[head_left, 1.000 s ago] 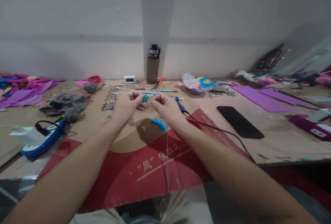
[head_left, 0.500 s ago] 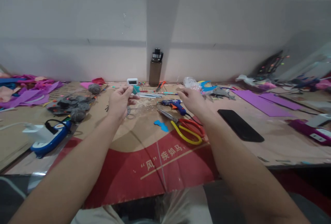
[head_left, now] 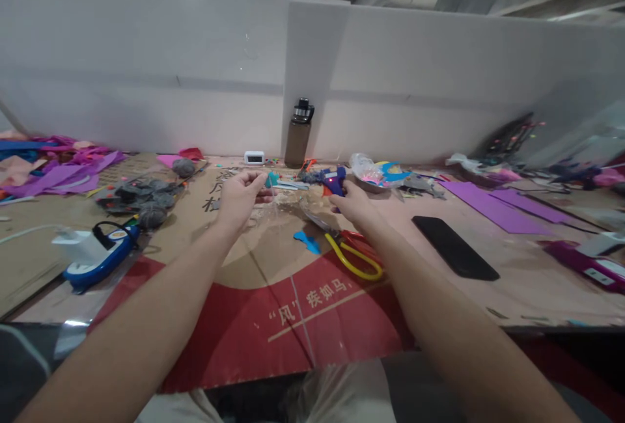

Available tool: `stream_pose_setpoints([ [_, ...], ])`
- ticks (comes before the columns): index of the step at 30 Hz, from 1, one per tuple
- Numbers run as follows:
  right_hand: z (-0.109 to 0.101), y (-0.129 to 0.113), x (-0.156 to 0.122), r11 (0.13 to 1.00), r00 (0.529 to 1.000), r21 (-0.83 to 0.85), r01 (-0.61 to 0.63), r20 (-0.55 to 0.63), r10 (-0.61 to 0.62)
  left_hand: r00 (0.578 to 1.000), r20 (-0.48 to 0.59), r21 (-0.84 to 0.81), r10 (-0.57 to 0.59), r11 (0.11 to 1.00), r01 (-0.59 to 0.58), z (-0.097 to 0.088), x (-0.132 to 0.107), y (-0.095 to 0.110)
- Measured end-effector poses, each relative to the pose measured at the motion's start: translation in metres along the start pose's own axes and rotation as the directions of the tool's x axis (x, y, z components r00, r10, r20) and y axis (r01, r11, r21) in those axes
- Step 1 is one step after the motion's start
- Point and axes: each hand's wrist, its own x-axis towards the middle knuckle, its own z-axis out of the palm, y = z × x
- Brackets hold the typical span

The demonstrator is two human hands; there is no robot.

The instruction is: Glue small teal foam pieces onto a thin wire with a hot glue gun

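My left hand pinches a small teal cut-out piece between thumb and fingertips, above the cardboard. A blue hot glue gun with an orange trigger is in my right hand, its nozzle pointing left toward the teal piece; the two are apart. Pale thin strips lie behind, between the hands. Nearer to me rest scissors with red and yellow handles, partly under my right forearm, and a small blue cut-out.
A dark water bottle stands against the white partition, beside a small white display. To the right lie a black phone and purple sheets. On the left are a blue power strip, grey fuzzy pieces and colourful scraps.
My right hand has taken hold of the glue gun and lifted it from the cardboard. My left hand still holds the teal piece, slightly farther right in view. The camera view has shifted slightly.
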Motion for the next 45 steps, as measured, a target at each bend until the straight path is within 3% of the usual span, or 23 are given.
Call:
stream_pose_setpoints([
  [4, 0.005, -0.022, -0.017, 0.922, 0.980, 0.336, 0.193, -0.012, -0.200, 1.000, -0.022, 0.037, 0.000, 0.999, 0.001, -0.003, 0.002, -0.003],
  [8, 0.009, -0.043, -0.040, 0.852, 0.954, 0.458, 0.254, 0.029, -0.300, 0.999, -0.047, 0.076, 0.020, 0.997, -0.016, -0.006, 0.004, -0.005],
  [13, 0.006, -0.052, -0.052, 0.927, 0.937, 0.143, 0.345, 0.000, -0.349, 0.997, -0.074, 0.079, 0.035, 0.996, -0.029, -0.005, 0.003, -0.007],
  [16, 0.002, -0.056, -0.054, 0.905, 0.906, -0.079, 0.417, -0.041, -0.421, 0.997, -0.068, 0.060, 0.032, 0.998, -0.028, -0.004, 0.003, -0.007],
  [19, 0.001, -0.057, -0.054, 0.875, 0.888, -0.199, 0.441, -0.043, -0.458, 0.998, -0.059, 0.061, 0.030, 0.998, -0.026, -0.003, 0.002, -0.007],
  [29, 0.006, -0.053, -0.053, 0.821, 0.865, -0.325, 0.469, -0.021, -0.502, 0.996, -0.062, 0.096, 0.060, 0.994, -0.054, -0.003, 0.002, -0.007],
  [45, 0.001, -0.062, -0.060, 0.833, 0.879, -0.308, 0.459, 0.019, -0.477, 0.994, -0.082, 0.100, 0.067, 0.993, -0.059, -0.002, 0.000, -0.005],
])
